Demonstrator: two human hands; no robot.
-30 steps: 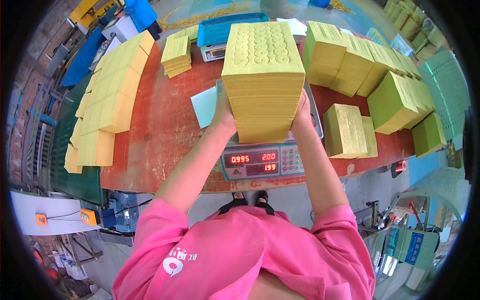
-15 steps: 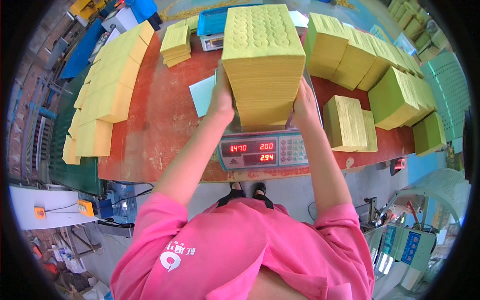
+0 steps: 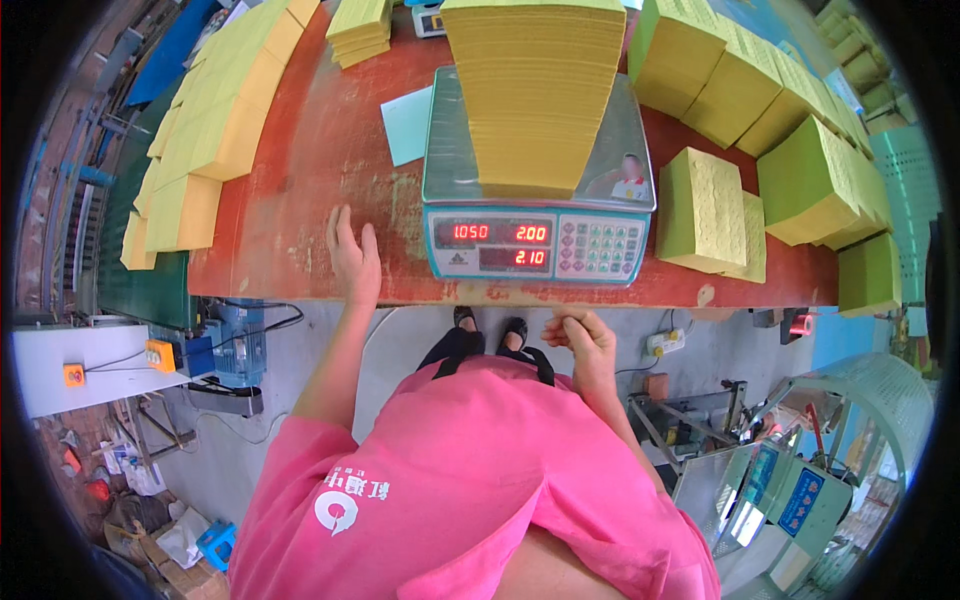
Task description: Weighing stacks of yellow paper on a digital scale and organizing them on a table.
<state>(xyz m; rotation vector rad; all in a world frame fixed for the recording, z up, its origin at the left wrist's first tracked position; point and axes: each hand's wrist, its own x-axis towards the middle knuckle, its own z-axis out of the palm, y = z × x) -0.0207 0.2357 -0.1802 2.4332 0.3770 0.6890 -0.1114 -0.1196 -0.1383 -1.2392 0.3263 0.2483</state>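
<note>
A tall stack of yellow embossed paper stands upright on the metal pan of a digital scale, its top cut off by the frame's upper edge. Red digits glow on the scale's front panel. Neither hand touches the stack. My left hand is over the red table's front part, left of the scale, empty with its fingers stretched out. My right hand is just off the table's front edge, below the scale, with fingers curled in and nothing visible in them. A pale blue sheet lies left of the scale.
Rows of yellow paper stacks line the left side and right side of the red table. A shorter paper stack stands right of the scale. A green machine is at the lower right.
Both hands have let go of the paper stack and drawn back toward me, the left to the table's left part, the right to its front edge. The stack now rests on the scale; its display reading is lower.
</note>
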